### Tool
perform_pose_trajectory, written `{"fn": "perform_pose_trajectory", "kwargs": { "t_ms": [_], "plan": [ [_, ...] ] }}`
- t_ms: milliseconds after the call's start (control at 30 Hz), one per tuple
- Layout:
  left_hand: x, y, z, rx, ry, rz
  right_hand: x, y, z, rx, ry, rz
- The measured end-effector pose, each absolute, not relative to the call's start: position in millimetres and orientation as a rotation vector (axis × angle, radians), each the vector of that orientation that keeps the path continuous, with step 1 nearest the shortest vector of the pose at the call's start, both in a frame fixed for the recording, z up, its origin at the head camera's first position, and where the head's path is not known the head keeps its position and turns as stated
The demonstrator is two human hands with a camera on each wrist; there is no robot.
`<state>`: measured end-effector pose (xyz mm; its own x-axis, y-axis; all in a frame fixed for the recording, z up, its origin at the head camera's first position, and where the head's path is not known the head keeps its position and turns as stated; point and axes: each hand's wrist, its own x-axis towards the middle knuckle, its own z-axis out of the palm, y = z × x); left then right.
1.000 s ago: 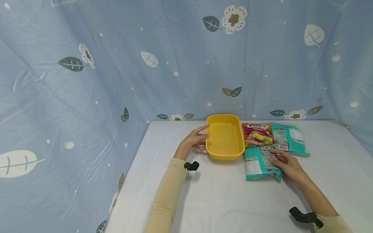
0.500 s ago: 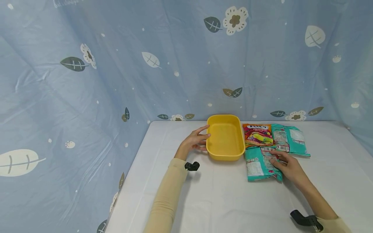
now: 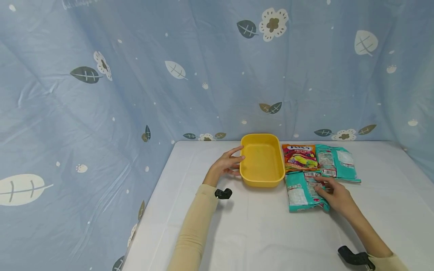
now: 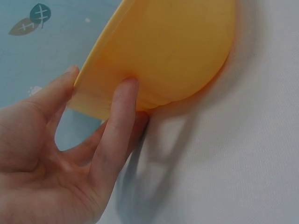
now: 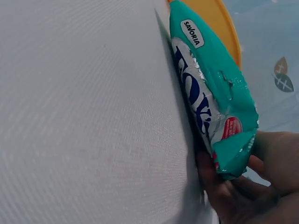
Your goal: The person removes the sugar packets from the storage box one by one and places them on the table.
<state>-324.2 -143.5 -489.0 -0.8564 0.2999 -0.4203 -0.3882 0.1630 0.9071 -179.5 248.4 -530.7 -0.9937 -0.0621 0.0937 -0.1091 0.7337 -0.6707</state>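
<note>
A yellow plastic basin (image 3: 259, 162) stands at the back of the table, its inside showing bare. My left hand (image 3: 226, 164) touches its left wall with fairly straight fingers; in the left wrist view, one fingertip (image 4: 126, 86) presses the outer wall and another digit meets the rim. My right hand (image 3: 339, 194) holds the right end of a teal candy bag (image 3: 301, 192), back label up in the head view. In the right wrist view, the bag's (image 5: 210, 93) end sits between the fingers, partly hidden. This bag lies nearest me, right of the basin.
Behind the held bag lie an orange-red Fox's Fruits candy bag (image 3: 300, 157), close to the basin, and a second teal bag (image 3: 339, 162) beside it. A blue patterned curtain (image 3: 210, 67) rises along the back and left of the white-covered table (image 3: 257, 229).
The near teal bag has shifted very slightly toward me and to the right with my right hand. My left hand and the basin show no clear movement.
</note>
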Motion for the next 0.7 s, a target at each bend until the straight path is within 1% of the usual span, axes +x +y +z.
{"fn": "perform_pose_trajectory", "kwargs": {
  "t_ms": [367, 700],
  "plan": [
    [-326.3, -145.3, -492.3, -0.056, 1.92, 1.751, -177.0, 240.8, -522.2, 0.128, -2.918, 0.974],
    [-325.0, -145.1, -489.9, -0.054, 1.924, 1.75, -178.7, 242.1, -524.0, 0.125, -2.898, 0.952]
  ]
}}
